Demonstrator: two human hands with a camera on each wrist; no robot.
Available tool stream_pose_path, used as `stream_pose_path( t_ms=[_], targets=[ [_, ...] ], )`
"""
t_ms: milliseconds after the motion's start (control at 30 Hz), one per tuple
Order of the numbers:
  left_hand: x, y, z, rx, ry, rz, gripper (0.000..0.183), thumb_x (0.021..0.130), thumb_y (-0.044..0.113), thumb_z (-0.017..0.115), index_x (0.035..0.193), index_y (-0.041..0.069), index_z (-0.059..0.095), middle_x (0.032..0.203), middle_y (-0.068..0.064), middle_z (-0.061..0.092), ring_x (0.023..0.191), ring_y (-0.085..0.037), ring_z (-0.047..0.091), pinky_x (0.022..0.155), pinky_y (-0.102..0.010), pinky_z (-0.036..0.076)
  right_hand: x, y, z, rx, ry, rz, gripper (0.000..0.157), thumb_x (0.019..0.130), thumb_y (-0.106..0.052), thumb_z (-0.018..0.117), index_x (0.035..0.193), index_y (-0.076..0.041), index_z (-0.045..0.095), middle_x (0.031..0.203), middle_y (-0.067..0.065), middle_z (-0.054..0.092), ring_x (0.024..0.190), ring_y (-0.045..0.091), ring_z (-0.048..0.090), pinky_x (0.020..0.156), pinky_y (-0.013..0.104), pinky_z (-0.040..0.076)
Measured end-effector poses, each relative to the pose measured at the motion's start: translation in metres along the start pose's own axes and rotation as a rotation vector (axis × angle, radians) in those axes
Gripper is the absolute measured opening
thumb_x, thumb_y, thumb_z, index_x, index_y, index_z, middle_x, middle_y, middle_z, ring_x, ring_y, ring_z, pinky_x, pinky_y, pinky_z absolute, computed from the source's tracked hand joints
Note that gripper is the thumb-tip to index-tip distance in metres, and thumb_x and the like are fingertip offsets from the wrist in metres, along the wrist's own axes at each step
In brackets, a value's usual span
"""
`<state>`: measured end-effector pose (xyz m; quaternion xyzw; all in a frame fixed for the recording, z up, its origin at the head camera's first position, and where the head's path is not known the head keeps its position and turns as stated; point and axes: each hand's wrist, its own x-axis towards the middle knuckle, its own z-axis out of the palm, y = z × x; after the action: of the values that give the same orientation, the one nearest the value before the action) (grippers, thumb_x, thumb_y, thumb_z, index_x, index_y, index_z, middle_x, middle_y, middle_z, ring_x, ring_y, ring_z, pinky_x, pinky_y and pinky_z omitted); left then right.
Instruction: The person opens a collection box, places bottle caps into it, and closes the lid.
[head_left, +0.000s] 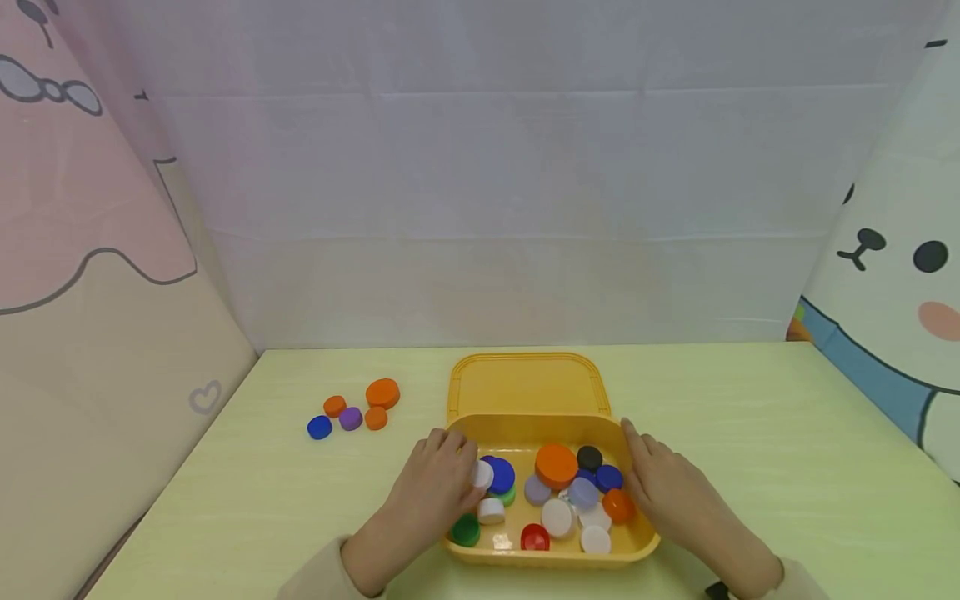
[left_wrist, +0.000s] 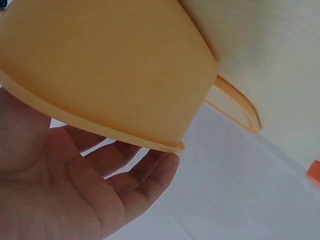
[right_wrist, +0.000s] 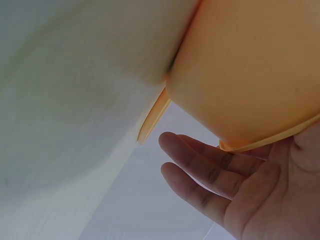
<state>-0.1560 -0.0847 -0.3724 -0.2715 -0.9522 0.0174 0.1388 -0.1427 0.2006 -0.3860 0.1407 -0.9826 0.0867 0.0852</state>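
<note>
A yellow plastic box (head_left: 517,557) holds many bottle caps. My left hand (head_left: 423,487) reaches over its left rim, thumb and index finger around a white cap (head_left: 482,474) beside a blue cap (head_left: 501,476). From below, the left wrist view shows the other fingers (left_wrist: 145,185) at the rim; the thumb tip is hidden there. My right hand (head_left: 671,492) rests on the right rim with extended fingers (right_wrist: 192,160) and no cap in it. Near it inside lie an orange cap (head_left: 618,506) and a dark blue cap (head_left: 609,477).
Behind the box lies its yellow lid (head_left: 528,385). On the table at left is a group of caps: a large orange cap (head_left: 382,392), two small orange ones, a purple cap (head_left: 350,418) and a blue cap (head_left: 319,427). A pale curtain (head_left: 510,208) bounds the table's back.
</note>
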Motion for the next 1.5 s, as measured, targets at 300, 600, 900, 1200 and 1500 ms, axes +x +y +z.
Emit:
stream_pose_path(
  t_ms=[300,600,900,1200,1500],
  targets=[
    [-0.001,-0.001,0.0,-0.046,-0.057,-0.008,0.032,0.074,0.04,0.071,0.085,0.013,0.057,0.084,0.0,0.051,0.087,-0.02,0.048,0.075,-0.033,0.043,0.0,0.001,0.0,-0.003,-0.021,0.001,0.053,0.088,-0.016,0.052,0.133,0.007,0.038,0.1,0.015,0.058,0.077,0.023,0.057,0.073,0.041,0.051],
    [-0.001,-0.003,-0.001,-0.097,-0.049,-0.013,0.028,0.078,0.039,0.068,0.088,0.014,0.059,0.083,0.001,0.052,0.086,-0.02,0.048,0.076,-0.033,0.043,0.001,0.001,0.001,-0.006,-0.023,0.01,0.052,0.088,-0.016,0.051,0.133,0.007,0.038,0.1,0.014,0.059,0.077,0.022,0.057,0.073,0.041,0.051],
    [0.001,-0.006,-0.009,-0.156,0.011,-0.055,0.025,0.083,0.032,0.064,0.095,0.011,0.062,0.094,-0.002,0.059,0.091,-0.022,0.052,0.081,-0.036,0.046,0.0,0.001,0.0,0.0,-0.048,0.015,0.054,0.089,-0.018,0.051,0.134,0.007,0.037,0.106,0.017,0.058,0.085,0.027,0.06,0.078,0.044,0.05],
    [0.002,-0.021,-0.011,-0.179,0.104,-0.135,0.023,0.08,0.028,0.068,0.096,0.012,0.063,0.097,-0.002,0.062,0.093,-0.022,0.054,0.082,-0.035,0.046,0.0,0.003,0.003,-0.002,-0.01,0.0,0.052,0.087,-0.015,0.052,0.132,0.007,0.039,0.105,0.017,0.059,0.083,0.027,0.06,0.076,0.043,0.051],
    [0.003,-0.05,-0.001,-0.089,0.205,-0.186,0.025,0.078,0.025,0.07,0.095,0.009,0.062,0.091,-0.006,0.062,0.085,-0.025,0.055,0.076,-0.037,0.047,0.001,0.002,0.002,0.005,-0.016,0.006,0.053,0.087,-0.016,0.052,0.132,0.007,0.039,0.105,0.017,0.059,0.083,0.026,0.06,0.076,0.043,0.051]
  ],
)
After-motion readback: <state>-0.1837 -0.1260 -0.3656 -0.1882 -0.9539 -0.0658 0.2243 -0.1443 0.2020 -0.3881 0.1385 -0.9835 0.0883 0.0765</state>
